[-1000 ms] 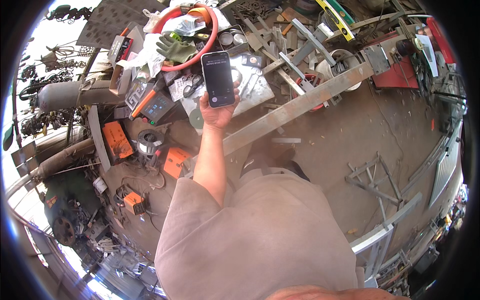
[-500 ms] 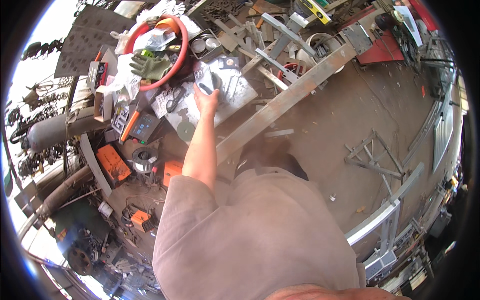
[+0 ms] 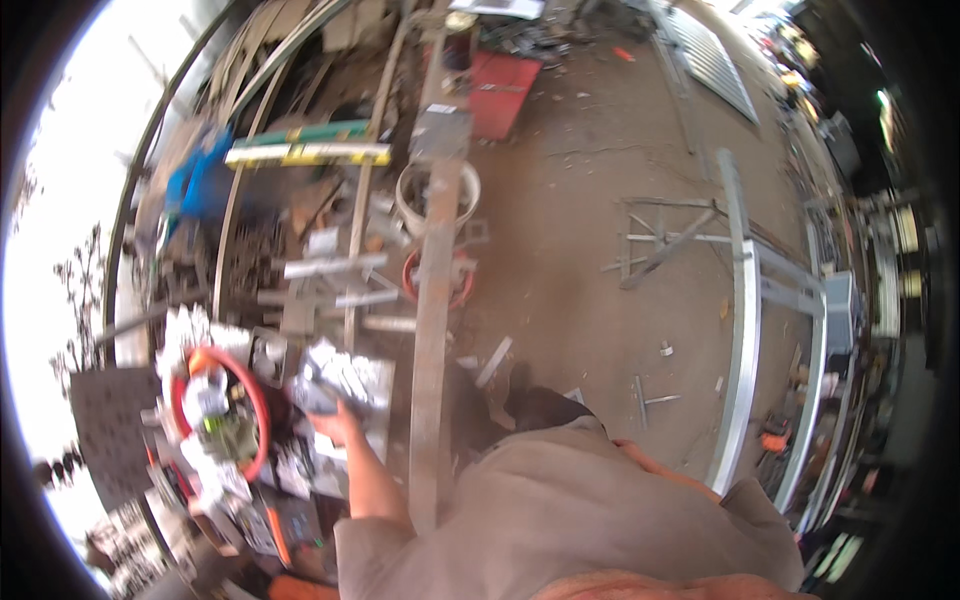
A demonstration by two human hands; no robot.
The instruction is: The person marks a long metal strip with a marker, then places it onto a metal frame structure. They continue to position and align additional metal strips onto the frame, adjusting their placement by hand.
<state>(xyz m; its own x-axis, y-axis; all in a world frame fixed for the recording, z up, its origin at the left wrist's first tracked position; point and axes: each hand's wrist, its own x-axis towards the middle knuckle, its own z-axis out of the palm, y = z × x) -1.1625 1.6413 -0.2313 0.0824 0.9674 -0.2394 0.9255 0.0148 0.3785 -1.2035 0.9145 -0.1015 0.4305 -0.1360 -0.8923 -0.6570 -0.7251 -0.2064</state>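
My left hand point(image 3: 338, 422) reaches forward over a cluttered workbench point(image 3: 300, 470), with the bare forearm coming out of a beige sleeve. A dark flat phone point(image 3: 312, 398) sits at its fingertips, in front of crumpled pale sheets point(image 3: 350, 375). The picture is blurred, so whether the fingers grip the phone does not show. A red hoop point(image 3: 262, 420) lies just left of the hand, with a green glove and a bottle inside it. My right hand is out of view.
A long rusty steel beam point(image 3: 435, 330) runs away from me just right of the hand. Beyond it stand a white bucket point(image 3: 437, 195), a red box point(image 3: 503, 80) and a yellow-green level point(image 3: 310, 153). A grey metal frame point(image 3: 745, 350) lies on the dirt floor at right.
My left hand dropped from holding the phone up before me to the bench top. The view swung around, so the beam now points straight away.
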